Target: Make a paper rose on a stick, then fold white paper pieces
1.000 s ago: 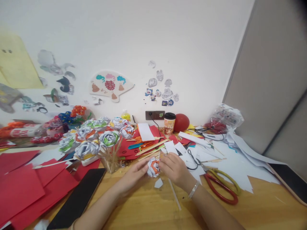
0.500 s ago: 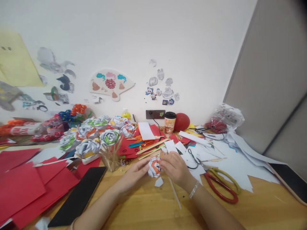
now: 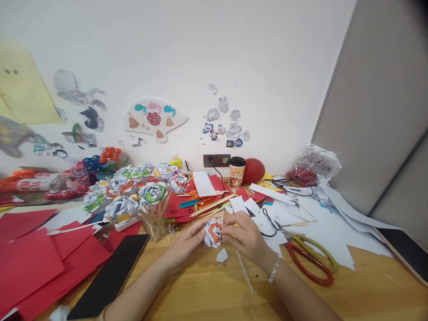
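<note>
In the head view, both hands meet low in the middle of the light wooden table (image 3: 207, 296). Between them sits a small rolled paper rose (image 3: 213, 232) of white printed paper with an orange streak, held just above the tabletop. The left hand (image 3: 185, 247) comes in from the left, its fingertips narrowed onto the rose's left side. The right hand (image 3: 245, 238), with a silver bracelet (image 3: 274, 269) at the wrist, curls over from the right and pinches the right and upper edge. The rose lies directly between the two sets of fingertips, equally near to each. It is roundish, without a clear long axis, and I cannot tell whether a stem is under it.

Just below the rose a small white paper scrap (image 3: 221, 255) lies on the wood, beside a thin pale stick (image 3: 244, 273) that points away from the person. Red-and-yellow-handled scissors (image 3: 309, 261) lie to the right, well apart. A clear cup of wooden sticks (image 3: 154, 225) stands near the left hand, with finished paper roses (image 3: 133, 191) behind it.
</note>
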A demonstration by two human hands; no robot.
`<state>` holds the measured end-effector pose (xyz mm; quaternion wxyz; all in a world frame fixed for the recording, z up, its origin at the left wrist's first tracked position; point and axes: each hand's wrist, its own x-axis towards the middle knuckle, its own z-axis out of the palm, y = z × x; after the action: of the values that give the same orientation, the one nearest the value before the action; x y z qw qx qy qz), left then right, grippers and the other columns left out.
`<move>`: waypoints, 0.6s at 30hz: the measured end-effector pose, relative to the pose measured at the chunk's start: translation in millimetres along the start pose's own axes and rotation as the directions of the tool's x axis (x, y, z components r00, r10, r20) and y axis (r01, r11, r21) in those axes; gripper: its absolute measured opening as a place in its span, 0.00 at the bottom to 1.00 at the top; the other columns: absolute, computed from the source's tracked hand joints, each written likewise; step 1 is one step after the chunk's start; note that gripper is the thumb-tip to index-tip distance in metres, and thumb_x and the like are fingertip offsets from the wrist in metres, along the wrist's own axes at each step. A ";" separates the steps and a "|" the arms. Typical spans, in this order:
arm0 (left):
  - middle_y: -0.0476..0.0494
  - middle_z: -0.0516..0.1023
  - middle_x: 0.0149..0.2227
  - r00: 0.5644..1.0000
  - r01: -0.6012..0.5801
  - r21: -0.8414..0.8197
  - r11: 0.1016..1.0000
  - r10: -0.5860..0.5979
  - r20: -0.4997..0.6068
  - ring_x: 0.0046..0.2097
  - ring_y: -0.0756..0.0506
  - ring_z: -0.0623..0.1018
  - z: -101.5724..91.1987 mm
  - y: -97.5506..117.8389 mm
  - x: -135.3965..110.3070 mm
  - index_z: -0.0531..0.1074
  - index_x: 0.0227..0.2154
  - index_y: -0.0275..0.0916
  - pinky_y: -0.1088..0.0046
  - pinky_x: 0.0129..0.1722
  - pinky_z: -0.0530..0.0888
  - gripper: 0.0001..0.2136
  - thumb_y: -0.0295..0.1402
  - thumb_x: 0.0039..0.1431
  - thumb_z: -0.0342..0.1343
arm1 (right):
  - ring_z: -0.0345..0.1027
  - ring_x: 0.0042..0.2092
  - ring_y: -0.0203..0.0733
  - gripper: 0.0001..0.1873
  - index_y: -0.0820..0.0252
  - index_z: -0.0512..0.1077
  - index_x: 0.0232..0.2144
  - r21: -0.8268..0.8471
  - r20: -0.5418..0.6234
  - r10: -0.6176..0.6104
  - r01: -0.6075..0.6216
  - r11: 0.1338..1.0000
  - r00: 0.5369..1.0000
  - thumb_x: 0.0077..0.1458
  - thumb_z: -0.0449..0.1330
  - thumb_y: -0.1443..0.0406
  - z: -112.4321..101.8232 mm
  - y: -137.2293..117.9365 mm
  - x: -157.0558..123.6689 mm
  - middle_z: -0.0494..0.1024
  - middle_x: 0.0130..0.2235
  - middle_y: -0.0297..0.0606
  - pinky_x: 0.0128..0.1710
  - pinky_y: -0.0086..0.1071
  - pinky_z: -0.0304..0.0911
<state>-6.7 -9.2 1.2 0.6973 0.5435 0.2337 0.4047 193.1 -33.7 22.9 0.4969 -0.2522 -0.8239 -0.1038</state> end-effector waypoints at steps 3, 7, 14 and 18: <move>0.41 0.70 0.53 1.000 0.007 0.039 0.999 -0.007 -0.014 0.52 0.40 0.69 -1.9 -1.0 0.0 0.70 0.48 0.42 0.62 0.53 0.62 0.19 0.39 0.53 0.59 | 0.63 0.35 0.39 0.08 0.58 0.70 0.31 -0.021 0.032 -0.039 0.040 0.999 0.999 0.59 0.52 0.67 0.8 0.1 0.7 0.72 0.32 0.38 0.34 0.33 0.60; 0.41 0.72 0.51 0.999 0.015 0.060 0.998 -0.012 -0.045 0.52 0.40 0.69 -2.1 0.5 -0.1 0.70 0.47 0.41 0.64 0.52 0.63 0.20 0.41 0.51 0.60 | 0.62 0.35 0.39 0.06 0.59 0.69 0.31 -0.020 0.072 -0.045 0.047 0.999 0.996 0.59 0.53 0.68 2.4 0.7 1.5 0.74 0.33 0.38 0.35 0.34 0.60; 0.40 0.73 0.48 0.997 0.031 0.023 0.999 -0.029 -0.071 0.49 0.41 0.70 2.9 0.0 0.7 0.71 0.45 0.41 0.65 0.50 0.63 0.19 0.40 0.50 0.61 | 0.62 0.33 0.39 0.09 0.61 0.68 0.30 -0.165 0.086 -0.120 0.133 0.977 0.989 0.60 0.50 0.71 1.4 -2.7 3.5 0.73 0.30 0.39 0.35 0.34 0.60; 0.42 0.74 0.46 0.997 0.057 -0.117 0.991 -0.063 -0.048 0.46 0.44 0.72 9.4 1.1 -0.4 0.72 0.43 0.41 0.68 0.49 0.63 0.17 0.38 0.50 0.61 | 0.62 0.33 0.38 0.08 0.59 0.70 0.35 -0.209 0.076 -0.165 0.178 0.962 0.983 0.60 0.51 0.71 -1.0 -5.1 3.1 0.75 0.32 0.37 0.35 0.33 0.60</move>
<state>-0.1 -14.8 5.0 0.7331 0.4842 0.2440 0.4106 190.1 -37.5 26.4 0.4317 -0.2350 -0.8406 -0.2277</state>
